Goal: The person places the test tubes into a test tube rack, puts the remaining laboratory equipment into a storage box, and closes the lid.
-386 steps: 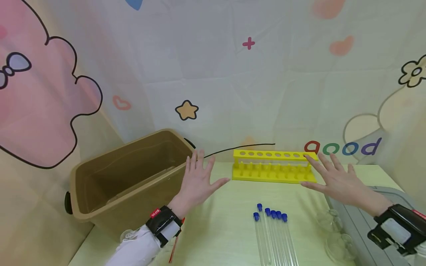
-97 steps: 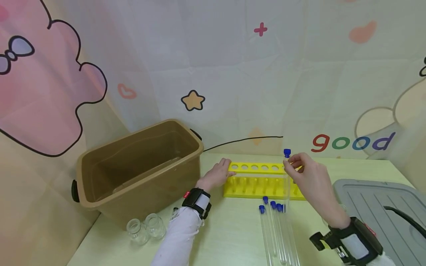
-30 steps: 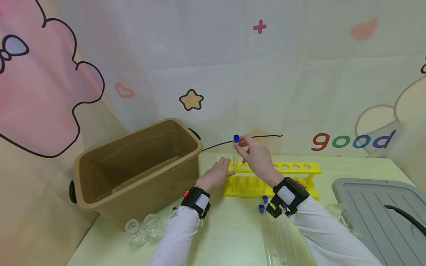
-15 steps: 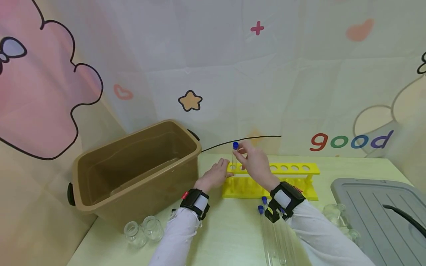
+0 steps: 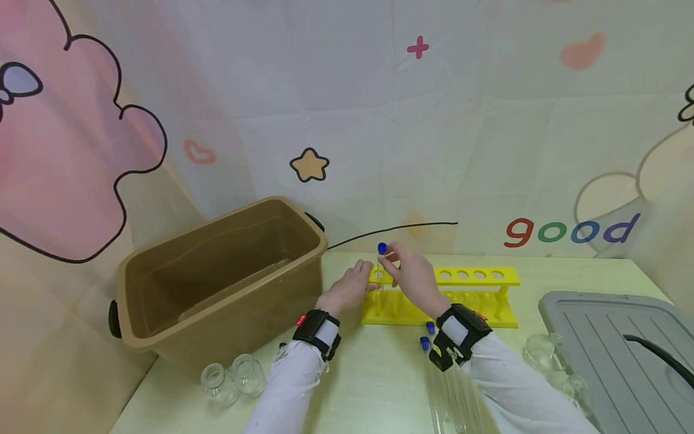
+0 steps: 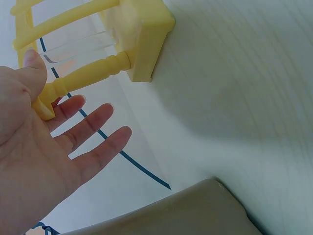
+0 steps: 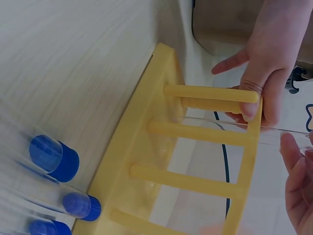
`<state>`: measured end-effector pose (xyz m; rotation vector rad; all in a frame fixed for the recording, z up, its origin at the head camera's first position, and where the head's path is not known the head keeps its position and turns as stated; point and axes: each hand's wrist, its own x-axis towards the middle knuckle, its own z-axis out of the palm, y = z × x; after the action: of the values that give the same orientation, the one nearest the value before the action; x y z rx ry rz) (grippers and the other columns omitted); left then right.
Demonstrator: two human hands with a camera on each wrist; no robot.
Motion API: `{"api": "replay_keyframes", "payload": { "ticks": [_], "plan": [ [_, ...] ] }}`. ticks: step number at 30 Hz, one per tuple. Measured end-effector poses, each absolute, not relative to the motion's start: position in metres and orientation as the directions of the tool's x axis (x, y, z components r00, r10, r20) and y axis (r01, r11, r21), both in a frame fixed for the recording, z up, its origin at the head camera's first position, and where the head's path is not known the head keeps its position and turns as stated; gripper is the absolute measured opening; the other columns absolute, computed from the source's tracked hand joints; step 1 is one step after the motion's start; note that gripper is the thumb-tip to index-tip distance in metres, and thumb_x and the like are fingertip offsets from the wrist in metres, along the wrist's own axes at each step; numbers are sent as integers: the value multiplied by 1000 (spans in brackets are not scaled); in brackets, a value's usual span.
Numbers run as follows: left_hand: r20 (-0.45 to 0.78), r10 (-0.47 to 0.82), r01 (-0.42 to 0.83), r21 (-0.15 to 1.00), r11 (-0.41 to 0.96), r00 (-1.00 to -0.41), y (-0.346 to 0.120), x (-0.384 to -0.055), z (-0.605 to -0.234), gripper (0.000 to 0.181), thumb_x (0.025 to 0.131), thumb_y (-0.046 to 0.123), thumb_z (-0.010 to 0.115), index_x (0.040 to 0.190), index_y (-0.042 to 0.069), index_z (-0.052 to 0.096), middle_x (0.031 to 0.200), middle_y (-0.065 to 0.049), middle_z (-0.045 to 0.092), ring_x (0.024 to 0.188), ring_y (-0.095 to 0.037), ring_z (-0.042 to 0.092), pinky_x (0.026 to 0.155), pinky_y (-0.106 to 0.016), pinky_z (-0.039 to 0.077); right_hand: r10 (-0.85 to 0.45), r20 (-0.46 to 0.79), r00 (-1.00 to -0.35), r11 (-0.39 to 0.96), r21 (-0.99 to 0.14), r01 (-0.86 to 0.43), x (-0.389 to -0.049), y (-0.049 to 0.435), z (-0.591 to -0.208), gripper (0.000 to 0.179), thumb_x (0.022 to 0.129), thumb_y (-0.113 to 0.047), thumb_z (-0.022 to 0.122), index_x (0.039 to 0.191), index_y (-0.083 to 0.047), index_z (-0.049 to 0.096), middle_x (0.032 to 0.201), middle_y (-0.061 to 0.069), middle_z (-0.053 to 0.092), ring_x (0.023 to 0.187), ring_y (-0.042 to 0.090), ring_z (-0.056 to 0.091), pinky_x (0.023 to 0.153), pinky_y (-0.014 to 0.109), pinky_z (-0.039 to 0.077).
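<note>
In the head view my left hand [image 5: 347, 290] grips the left end of the yellow test tube rack [image 5: 490, 318], thumb and index finger at its upper bar. The other fingers of that hand reach loosely past the end post in the left wrist view. My right hand [image 5: 416, 278] pinches a clear test tube [image 5: 382, 248] just below its blue cap. The tube stands upright through the leftmost hole of the rack. Its rounded end [image 7: 215, 123] shows between the rack's bars in the right wrist view, close above the base.
Several blue-capped test tubes [image 5: 425, 344] lie in front of the rack, partly behind my right forearm. A brown bin [image 5: 244, 316] stands on the left, with glass jars [image 5: 219, 386] before it. More glass jars [image 5: 544, 354] sit beside a grey lid [image 5: 607, 337] on the right.
Both hands were spread and held nothing at first. Later my left hand held the rack and my right brought a tube leftward over it. In the last second the tube has sunk through the hole.
</note>
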<state>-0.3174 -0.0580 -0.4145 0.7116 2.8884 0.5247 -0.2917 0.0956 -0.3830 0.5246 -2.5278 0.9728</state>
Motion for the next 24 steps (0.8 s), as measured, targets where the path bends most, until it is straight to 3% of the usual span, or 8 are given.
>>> {"api": "replay_keyframes", "payload": {
  "ticks": [14,24],
  "plan": [
    [-37,463,421,355,835,-886,-57,-317,-416,48,93,31,46,131,8,30,119,-7,37,98,-22,44,83,-29,42,-213,393,-894,707,-570,-419,-289,98,-384,30,86,-18,63,110,-2,53,96,15,63,47,13,56,43,23,42],
    [-42,455,410,367,835,-890,-57,-319,-417,50,93,33,45,133,9,28,124,-7,36,102,-21,43,88,-31,39,-201,413,-888,686,-588,-428,-271,111,-369,33,88,-16,61,115,-1,50,97,15,63,50,17,58,39,26,39]
  ]
}}
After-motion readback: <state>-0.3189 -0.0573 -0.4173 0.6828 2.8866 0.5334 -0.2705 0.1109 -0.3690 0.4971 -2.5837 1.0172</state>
